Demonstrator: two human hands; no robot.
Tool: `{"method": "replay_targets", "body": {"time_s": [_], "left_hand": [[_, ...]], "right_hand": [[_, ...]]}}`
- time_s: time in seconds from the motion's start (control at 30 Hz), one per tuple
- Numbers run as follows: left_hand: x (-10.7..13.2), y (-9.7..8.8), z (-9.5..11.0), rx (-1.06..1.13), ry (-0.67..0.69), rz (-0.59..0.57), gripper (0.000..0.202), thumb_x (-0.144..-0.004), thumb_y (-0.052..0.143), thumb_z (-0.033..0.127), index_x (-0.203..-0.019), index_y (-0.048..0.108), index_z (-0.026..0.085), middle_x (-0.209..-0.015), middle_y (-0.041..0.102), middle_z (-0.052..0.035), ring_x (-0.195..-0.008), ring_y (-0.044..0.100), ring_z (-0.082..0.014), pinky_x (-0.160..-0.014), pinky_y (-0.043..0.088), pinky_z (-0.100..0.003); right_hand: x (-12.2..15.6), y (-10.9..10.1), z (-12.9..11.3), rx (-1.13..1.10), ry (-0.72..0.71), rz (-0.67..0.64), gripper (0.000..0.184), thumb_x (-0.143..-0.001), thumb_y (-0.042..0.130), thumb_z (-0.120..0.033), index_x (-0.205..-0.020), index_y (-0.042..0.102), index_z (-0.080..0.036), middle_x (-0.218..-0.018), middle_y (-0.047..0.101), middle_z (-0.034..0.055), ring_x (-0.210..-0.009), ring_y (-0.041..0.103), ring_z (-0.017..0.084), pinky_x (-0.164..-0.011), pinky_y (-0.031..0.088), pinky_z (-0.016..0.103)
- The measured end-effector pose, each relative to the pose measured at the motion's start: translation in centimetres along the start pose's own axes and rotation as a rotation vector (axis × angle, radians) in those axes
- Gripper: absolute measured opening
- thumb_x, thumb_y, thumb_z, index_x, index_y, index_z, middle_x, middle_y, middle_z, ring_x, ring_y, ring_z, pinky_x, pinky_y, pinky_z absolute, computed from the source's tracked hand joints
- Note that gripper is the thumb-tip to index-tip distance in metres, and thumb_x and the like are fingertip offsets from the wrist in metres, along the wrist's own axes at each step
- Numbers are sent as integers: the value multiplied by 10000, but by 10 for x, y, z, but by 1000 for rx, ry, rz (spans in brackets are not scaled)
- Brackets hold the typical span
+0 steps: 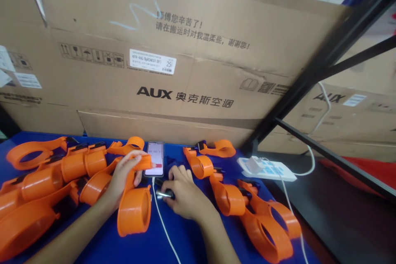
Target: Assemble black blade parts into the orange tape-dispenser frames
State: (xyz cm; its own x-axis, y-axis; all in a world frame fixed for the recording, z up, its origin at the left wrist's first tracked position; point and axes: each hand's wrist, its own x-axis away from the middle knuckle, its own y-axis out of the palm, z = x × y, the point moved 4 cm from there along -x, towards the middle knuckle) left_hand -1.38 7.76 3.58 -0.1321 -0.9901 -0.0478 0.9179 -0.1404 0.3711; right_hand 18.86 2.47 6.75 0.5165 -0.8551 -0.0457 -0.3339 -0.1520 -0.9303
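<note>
My left hand point(123, 175) grips an orange plastic part point(134, 208) by its handle; the part's wide ring end points toward me and rests on the blue table point(108, 243). My right hand point(182, 192) lies just to its right, fingers curled around a small dark and silver piece point(163, 193). A phone point(155, 159) with a lit screen lies flat just beyond both hands, with a white cable point(163, 227) running from it toward me.
Several orange parts are heaped at the left point(46, 177) and scattered at the right point(256, 214). A white power strip point(266, 169) with a plug sits at the right. Large AUX cardboard boxes point(185, 70) wall the back. A black shelf frame point(324, 57) slants at the right.
</note>
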Motion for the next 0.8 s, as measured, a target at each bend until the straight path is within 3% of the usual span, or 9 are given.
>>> {"method": "replay_targets", "body": {"time_s": [0.2,0.37,0.53,0.63,0.73,0.8], "left_hand": [[0,0,-3,-13,17,-13,379,-883,698,487,-1104,680,180,-465,621,37,-353,460,-119,-449,368,-232],[3,4,-4,-27,-5,-4,374,-877,695,490,-1103,687,191,-542,693,1,-360,447,-94,-452,353,-216],[7,9,-5,-49,-2,21,404,-899,680,528,-1118,688,188,-498,639,20,-374,452,-103,-435,338,-214],[11,14,-5,-21,13,61,454,-933,622,590,-1149,670,194,-554,648,16,-433,508,-124,-455,394,-225],[16,16,-5,23,67,154,476,-950,589,615,-1212,651,223,-744,718,-8,-527,572,-139,-537,488,-256],[18,17,-7,-25,100,199,492,-962,557,632,-1266,640,254,-972,764,-48,-691,669,-180,-665,556,-301]], "right_hand": [[1,-1,1,6,5,-50,125,-838,698,-94,-817,721,-215,-1074,492,48,-988,428,232,-854,359,371],[3,1,0,0,37,-48,92,-806,753,-131,-831,717,-213,-1084,500,54,-1011,437,247,-886,375,398],[1,-13,-4,-135,23,87,39,-912,702,-213,-939,718,-235,-1106,561,60,-1073,490,262,-968,401,462],[3,-24,-13,-414,-78,170,246,-991,644,-350,-1218,668,-259,-1200,624,73,-1139,545,257,-1033,423,462],[5,-20,-26,-658,-203,63,686,-916,743,-404,-1521,450,-270,-1398,602,99,-1225,581,269,-1046,468,426],[5,-14,-32,-696,-205,23,836,-836,814,-357,-1560,405,-275,-1474,564,105,-1286,566,293,-1082,458,433]]}}
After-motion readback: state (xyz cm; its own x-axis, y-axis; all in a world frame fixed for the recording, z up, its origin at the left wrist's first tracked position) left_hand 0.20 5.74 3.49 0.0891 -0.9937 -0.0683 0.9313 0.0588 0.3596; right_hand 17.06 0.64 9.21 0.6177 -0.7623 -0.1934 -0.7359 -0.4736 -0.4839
